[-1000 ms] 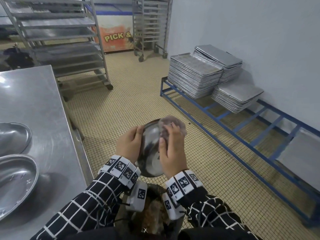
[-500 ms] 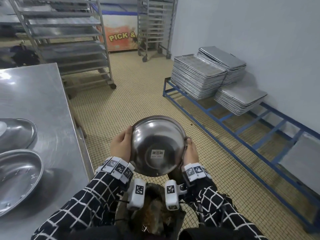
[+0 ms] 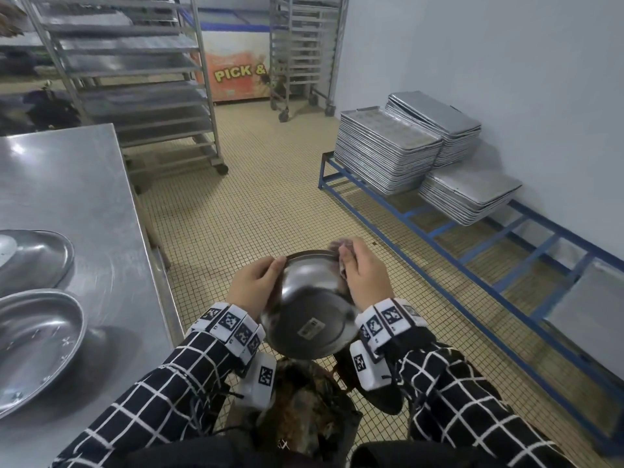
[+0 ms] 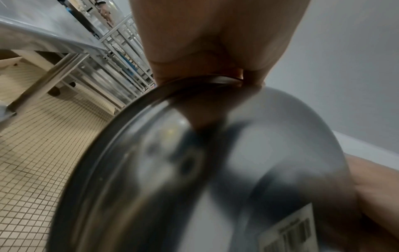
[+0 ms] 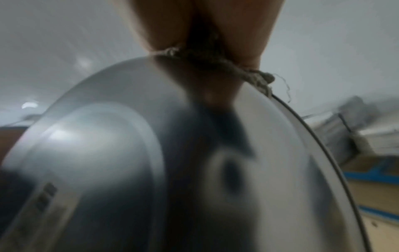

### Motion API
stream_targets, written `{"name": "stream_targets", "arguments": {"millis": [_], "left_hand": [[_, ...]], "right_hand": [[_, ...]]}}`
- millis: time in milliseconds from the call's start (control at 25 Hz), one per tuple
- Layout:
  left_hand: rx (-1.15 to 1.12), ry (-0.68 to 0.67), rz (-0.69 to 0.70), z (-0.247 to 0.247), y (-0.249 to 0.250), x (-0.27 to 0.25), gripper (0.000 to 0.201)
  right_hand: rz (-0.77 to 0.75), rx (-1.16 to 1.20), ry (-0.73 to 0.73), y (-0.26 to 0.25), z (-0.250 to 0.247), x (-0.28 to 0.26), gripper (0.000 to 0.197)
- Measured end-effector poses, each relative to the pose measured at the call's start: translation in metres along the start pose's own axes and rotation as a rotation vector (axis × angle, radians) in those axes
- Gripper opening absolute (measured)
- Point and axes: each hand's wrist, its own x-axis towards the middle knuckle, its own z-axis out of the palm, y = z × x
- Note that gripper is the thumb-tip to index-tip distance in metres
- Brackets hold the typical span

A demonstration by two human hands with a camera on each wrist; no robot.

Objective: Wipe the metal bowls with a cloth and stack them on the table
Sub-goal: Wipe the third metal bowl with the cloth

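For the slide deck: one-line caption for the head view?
Left hand grips metal bowl by its rim while right hand presses cloth to it, beside steel table.

Bowl (image 3: pixel 312 319) interior and most of cloth (image 3: pixel 341 246) hidden; wrist views blurred.

Left hand (image 4: pixel 215 39) at top of frame, grip closed over the rim of the metal bowl (image 4: pixel 226 170), thumb and fingers pinching it. Bowl fills lower frame, underside toward the camera, blurred; barcode sticker (image 4: pixel 287 233) on its base, lower right. Behind at left: tiled floor (image 4: pixel 38 150), steel table (image 4: pixel 32 32) edge and leg, wheeled tray rack (image 4: pixel 121 68); pale wall (image 4: pixel 345 59) right.
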Motion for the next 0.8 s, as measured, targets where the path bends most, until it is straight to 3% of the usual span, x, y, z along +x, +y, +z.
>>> {"name": "stream_targets", "arguments": {"millis": [80, 200, 320, 400, 560, 640, 680, 720, 800], "left_hand": [[0.082, 0.055, -0.003, 0.003, 0.002, 0.000, 0.032], [0.045, 0.120, -0.009, 0.006, 0.004, 0.001, 0.033], [-0.089, 0.124, -0.074, 0.002, 0.004, -0.001, 0.032], [-0.125, 0.131, -0.086, -0.001, 0.001, -0.004, 0.034], [-0.243, 0.169, -0.138, -0.014, 0.002, -0.009, 0.051], [-0.290, 0.139, -0.098, -0.021, 0.000, -0.012, 0.056], [-0.287, 0.107, -0.045, -0.026, -0.002, -0.015, 0.055], [-0.284, 0.068, 0.016, -0.030, -0.004, -0.018, 0.051], [-0.275, 0.000, 0.109, -0.034, -0.011, -0.022, 0.034]], "right_hand": [[-0.130, -0.055, 0.066, -0.008, 0.010, -0.003, 0.028], [-0.241, -0.298, 0.010, -0.020, 0.038, -0.022, 0.043], [-0.187, -0.373, 0.045, -0.014, 0.050, -0.036, 0.053], [0.025, -0.130, 0.101, -0.009, 0.043, -0.036, 0.052], [0.615, 0.210, -0.059, 0.012, 0.029, -0.034, 0.059], [0.888, 0.660, -0.127, 0.014, 0.021, -0.034, 0.084], [0.995, 0.930, -0.146, 0.009, 0.017, -0.035, 0.087], [1.051, 1.092, -0.134, 0.002, 0.013, -0.036, 0.080], [1.036, 1.139, -0.056, -0.012, 0.006, -0.034, 0.052]]}}
